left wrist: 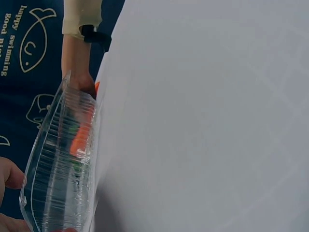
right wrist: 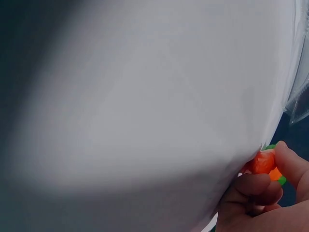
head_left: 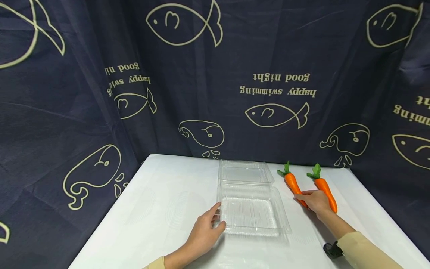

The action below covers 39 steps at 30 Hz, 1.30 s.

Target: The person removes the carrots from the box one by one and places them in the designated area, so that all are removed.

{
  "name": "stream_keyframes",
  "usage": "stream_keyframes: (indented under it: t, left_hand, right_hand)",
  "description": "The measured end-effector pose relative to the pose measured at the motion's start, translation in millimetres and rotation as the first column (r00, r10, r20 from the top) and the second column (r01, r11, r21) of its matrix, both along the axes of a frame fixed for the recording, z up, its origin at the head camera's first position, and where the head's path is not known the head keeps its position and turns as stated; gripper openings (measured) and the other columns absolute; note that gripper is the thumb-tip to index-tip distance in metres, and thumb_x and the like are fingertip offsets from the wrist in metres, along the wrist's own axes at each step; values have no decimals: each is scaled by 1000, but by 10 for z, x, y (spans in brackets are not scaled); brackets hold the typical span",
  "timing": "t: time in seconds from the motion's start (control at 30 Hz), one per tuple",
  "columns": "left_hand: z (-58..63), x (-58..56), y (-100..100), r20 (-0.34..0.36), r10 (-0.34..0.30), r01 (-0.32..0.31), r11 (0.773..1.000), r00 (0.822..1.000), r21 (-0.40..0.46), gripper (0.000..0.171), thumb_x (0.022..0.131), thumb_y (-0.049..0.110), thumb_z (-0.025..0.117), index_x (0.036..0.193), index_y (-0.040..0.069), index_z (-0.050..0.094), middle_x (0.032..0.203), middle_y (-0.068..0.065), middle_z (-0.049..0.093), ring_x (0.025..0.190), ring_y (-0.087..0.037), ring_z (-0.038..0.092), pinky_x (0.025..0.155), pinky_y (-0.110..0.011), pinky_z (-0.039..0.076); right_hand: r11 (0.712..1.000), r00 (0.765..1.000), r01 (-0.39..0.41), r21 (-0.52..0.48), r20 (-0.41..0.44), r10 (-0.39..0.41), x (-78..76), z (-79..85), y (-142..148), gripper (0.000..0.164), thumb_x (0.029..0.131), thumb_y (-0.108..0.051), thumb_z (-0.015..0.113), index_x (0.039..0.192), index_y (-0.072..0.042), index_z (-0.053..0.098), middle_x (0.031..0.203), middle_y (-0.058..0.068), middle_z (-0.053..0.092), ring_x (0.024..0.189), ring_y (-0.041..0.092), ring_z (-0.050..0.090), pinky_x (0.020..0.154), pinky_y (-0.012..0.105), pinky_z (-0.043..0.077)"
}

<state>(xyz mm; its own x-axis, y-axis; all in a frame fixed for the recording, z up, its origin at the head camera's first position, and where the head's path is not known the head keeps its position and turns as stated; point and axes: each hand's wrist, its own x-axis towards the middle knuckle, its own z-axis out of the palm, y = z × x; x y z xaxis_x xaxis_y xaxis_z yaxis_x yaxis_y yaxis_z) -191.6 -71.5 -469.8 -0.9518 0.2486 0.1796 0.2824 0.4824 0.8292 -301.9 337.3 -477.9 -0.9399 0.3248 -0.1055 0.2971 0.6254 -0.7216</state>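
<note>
A clear plastic clamshell box lies opened out, its base (head_left: pixel 248 211) nearer and its lid (head_left: pixel 246 172) folded back behind. My left hand (head_left: pixel 204 231) is at the base's left side, thumb near the front corner and fingers spread along the wall; in the left wrist view the fingertips come right up to the rim. To the right of the box, my right hand (head_left: pixel 315 201) pinches the lower end of an orange carrot (head_left: pixel 292 183) with green leaves between thumb and fingers. The right wrist view shows that carrot's end (right wrist: pixel 263 162) in the pinch.
A second carrot (head_left: pixel 325 188) lies just right of the right hand, leaves pointing away. Dark blue curtains (head_left: pixel 198 93) printed with fish stand behind and beside the white table (head_left: pixel 161 209). A black strap (head_left: pixel 332 250) is by the right sleeve.
</note>
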Motion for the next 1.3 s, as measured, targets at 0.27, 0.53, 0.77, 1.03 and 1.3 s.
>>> stream_keyframes:
  t: [0.27,0.53,0.77,1.03,1.3]
  left_hand:
    - [8,-5,-8,2,-2,2,1000,1000,-7,64,96,24,64,150,-1,41,136,-21,60,118,-33,65,98,-44,56]
    - [2,-3,-7,3,-3,3,1000,1000,-14,64,96,25,64,150,0,42,135,-21,60,117,-32,65,98,-45,56]
    - [3,-4,5,-1,-5,5,1000,1000,-5,63,96,24,64,150,0,42,134,-20,60,117,-31,65,98,-44,56]
    - [-2,-7,0,13,-8,8,1000,1000,11,62,98,27,62,151,1,40,134,-20,60,119,-33,64,100,-46,55]
    - [174,-177,-234,-96,29,-47,981,995,-191,70,100,52,52,154,11,40,152,-20,48,139,-36,48,116,-59,38]
  right_hand:
    - [1000,1000,-16,4,8,16,-9,-8,-19,62,82,-31,82,122,13,64,88,14,67,64,20,53,52,27,45]
    - [998,999,-43,36,-4,43,5,-24,-23,64,83,-29,79,126,15,61,86,13,67,60,19,54,52,27,45]
    - [997,999,-46,59,-2,46,31,12,-17,66,82,-29,79,126,16,60,86,14,67,63,19,55,54,28,46]
    - [991,1000,-29,130,-7,30,72,80,-13,72,82,-37,80,124,17,60,115,32,66,80,31,60,57,27,47]
    - [835,883,-239,495,-247,399,284,534,-181,77,93,-54,65,143,3,51,122,27,59,108,41,57,84,58,46]
